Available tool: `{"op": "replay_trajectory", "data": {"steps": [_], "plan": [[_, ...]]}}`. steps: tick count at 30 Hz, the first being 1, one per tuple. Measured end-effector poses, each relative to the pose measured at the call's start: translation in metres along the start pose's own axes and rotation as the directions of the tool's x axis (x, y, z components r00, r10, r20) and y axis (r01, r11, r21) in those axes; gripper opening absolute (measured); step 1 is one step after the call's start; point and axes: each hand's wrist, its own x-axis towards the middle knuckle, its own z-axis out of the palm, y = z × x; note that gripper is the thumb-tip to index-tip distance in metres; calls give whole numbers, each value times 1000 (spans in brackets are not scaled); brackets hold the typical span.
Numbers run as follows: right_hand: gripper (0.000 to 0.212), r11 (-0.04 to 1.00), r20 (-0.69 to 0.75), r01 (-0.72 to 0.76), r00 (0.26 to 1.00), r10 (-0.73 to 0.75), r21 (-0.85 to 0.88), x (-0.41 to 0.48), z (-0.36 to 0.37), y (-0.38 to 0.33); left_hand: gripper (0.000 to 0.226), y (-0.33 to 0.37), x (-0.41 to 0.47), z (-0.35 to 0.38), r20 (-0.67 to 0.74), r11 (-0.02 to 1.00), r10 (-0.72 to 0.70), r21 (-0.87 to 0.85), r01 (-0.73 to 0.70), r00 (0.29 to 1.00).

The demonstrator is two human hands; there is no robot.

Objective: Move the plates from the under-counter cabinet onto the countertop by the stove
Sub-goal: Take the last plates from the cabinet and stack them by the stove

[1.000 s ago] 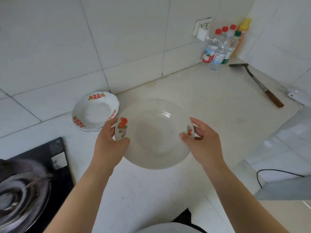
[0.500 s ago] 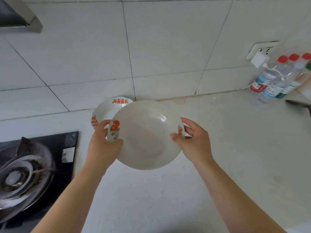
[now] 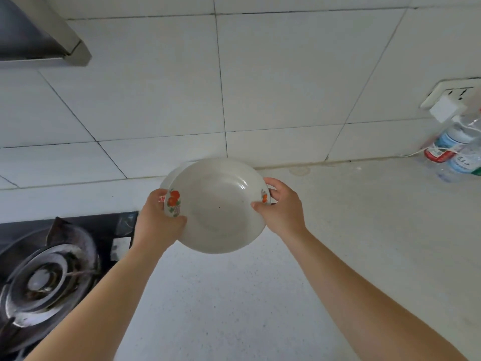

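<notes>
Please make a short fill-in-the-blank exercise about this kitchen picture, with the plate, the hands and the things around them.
1. The plate is held at its rim by ____ hands, the left hand and the right hand.
2. The fruit print on the plate's rim beside the left hand is mostly ____ in colour.
3. The gas burner lies on the person's ____ side.
4. The white charger is plugged into a wall ____.

Missing words: two; orange; left; socket
</notes>
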Motion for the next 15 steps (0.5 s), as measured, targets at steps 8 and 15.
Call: {"op": "replay_trajectory", "data": {"steps": [8,15], "plan": [[34,982,24,39,999,-35,-186,41,34,1,63,-14,44,6,19,996,-52,72,51,998],[37,970,61,54,997,-41,-236,67,60,7,61,-24,79,8,23,987,-75,147,71,997]]}}
